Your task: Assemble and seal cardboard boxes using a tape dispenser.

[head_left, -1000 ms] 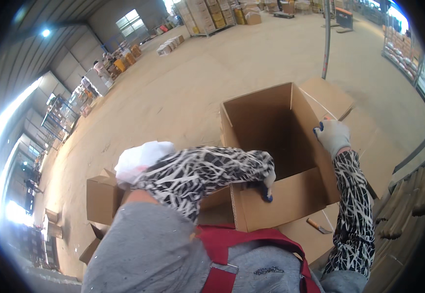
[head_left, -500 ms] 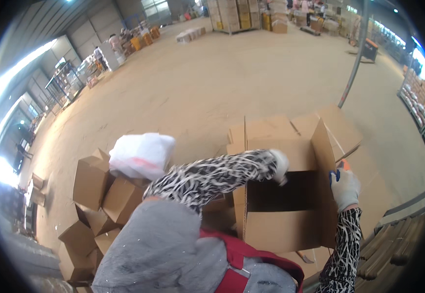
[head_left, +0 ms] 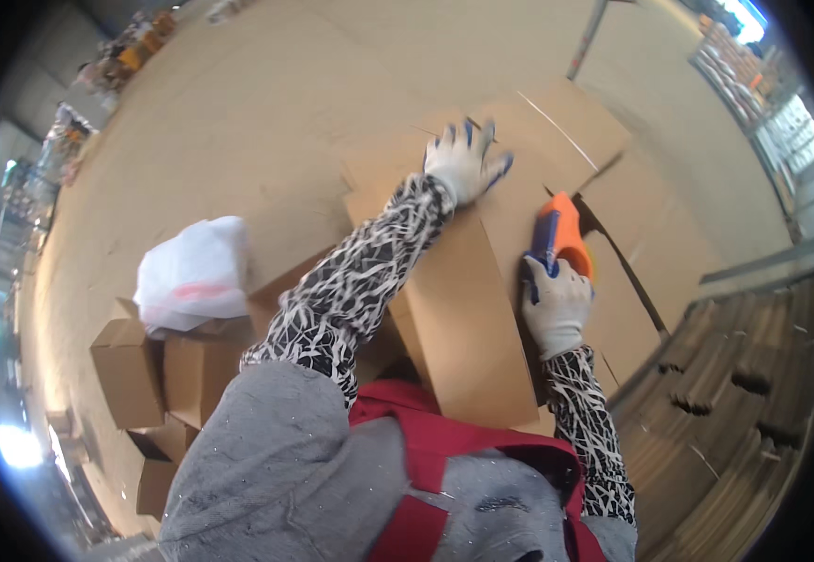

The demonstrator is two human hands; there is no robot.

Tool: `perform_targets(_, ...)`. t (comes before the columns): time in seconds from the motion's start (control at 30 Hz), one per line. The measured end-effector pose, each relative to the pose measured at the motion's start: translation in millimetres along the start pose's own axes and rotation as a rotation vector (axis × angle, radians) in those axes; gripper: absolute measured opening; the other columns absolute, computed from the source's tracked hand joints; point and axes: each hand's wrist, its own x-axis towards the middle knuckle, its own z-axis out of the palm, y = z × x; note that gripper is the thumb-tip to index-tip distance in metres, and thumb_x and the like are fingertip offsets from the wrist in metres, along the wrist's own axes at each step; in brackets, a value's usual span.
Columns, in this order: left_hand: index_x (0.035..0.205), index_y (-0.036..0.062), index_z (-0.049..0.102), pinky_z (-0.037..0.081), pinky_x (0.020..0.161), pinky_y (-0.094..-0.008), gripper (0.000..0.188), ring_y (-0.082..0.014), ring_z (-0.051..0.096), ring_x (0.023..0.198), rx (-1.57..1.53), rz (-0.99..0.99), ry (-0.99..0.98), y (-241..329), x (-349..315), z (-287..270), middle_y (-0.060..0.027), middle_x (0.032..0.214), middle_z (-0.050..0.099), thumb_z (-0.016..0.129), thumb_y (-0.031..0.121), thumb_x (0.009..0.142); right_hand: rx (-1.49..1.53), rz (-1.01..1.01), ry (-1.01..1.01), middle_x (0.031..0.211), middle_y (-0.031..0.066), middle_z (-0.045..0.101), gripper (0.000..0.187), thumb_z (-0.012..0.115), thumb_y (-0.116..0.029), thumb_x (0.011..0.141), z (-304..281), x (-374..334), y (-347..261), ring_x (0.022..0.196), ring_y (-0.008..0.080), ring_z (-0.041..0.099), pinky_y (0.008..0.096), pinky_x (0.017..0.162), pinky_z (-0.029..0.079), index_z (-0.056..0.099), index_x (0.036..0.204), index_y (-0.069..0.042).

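My left hand (head_left: 463, 169), in a white glove with blue fingertips, has its fingers spread at the far end of a brown cardboard box (head_left: 468, 318). A plain face of that box lies in front of me, and its inside is not visible. To the right of the box, my gloved right hand (head_left: 557, 304) is closed around an orange and blue tape dispenser (head_left: 566, 229). Flat cardboard (head_left: 594, 131) spreads beyond and beside both hands, with dark slits between its panels. I cannot tell whether the dispenser touches the cardboard.
Several opened cartons (head_left: 131, 370) are heaped at the left, with a white plastic bag (head_left: 193, 272) on top. A stack of folded cardboard (head_left: 734, 412) stands close on my right. A metal pole (head_left: 586, 42) rises from the floor beyond the cardboard.
My left hand has moved forward from the box opening and now lies spread. The box's dark inside no longer shows. My right hand has shifted left with the tape dispenser, and the view has tilted down.
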Motion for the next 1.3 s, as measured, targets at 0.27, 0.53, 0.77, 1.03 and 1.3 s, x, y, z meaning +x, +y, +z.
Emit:
perform_targets(0.27,0.125,0.0139,0.054,0.045,0.091,-0.0421,0.049,-0.0334,0.059,0.106,0.148,-0.049,-0.262,-15.2,7.9,19.5,-0.0166,0.115,0.062,0.042,0.049,0.093,1.303,0.285,0.052,0.090,0.0114,0.063,0.029,0.059,-0.001,0.079,-67.4,-2.2,-34.8,0.076,0.0154,0.059,0.0248,0.067,0.046,0.065,0.106,0.007)
perform_targets(0.53,0.100,0.0101,0.070,0.052,0.072,-0.0302,0.052,-0.0198,0.065,0.083,-0.232,0.070,0.018,-47.6,8.7,-27.3,-0.0095,0.086,0.067,0.055,0.058,0.086,1.416,0.392,-0.150,0.095,0.0086,0.062,0.027,0.060,-0.007,0.084,-20.7,-30.0,-23.0,0.083,0.0162,0.058,0.0274,0.075,0.046,0.064,0.107,0.007)
perform_targets(0.77,0.083,0.0020,0.065,0.048,0.050,-0.0269,0.051,-0.0129,0.058,0.052,-0.576,-0.050,-0.984,-19.5,-34.3,-51.8,-0.0071,0.058,0.060,0.059,0.053,0.088,1.309,0.209,-0.167,0.090,0.0083,0.061,0.024,0.063,-0.017,0.090,-18.9,-31.8,-21.6,0.079,0.0167,0.059,0.0262,0.070,0.046,0.065,0.098,0.005)
perform_targets(1.03,0.098,-0.0019,0.067,0.048,0.052,-0.0273,0.040,-0.0149,0.062,0.064,-1.461,0.013,-0.920,-56.3,-54.0,-8.3,-0.0106,0.079,0.066,0.059,0.037,0.092,1.290,0.275,-0.198,0.088,0.0107,0.064,0.032,0.061,-0.023,0.087,-27.9,-25.7,-25.8,0.079,0.0206,0.062,0.0308,0.071,0.048,0.067,0.102,0.005)
perform_targets(1.3,0.107,0.0074,0.068,0.042,0.044,-0.0244,0.046,-0.0102,0.050,0.048,-0.651,-0.275,-0.608,-81.9,74.5,-81.1,-0.0046,0.083,0.067,0.053,0.049,0.092,1.224,0.520,-0.251,0.088,0.0094,0.063,0.039,0.062,-0.028,0.088,-55.2,-32.2,-33.2,0.071,0.0139,0.060,0.0241,0.064,0.046,0.067,0.103,0.006)
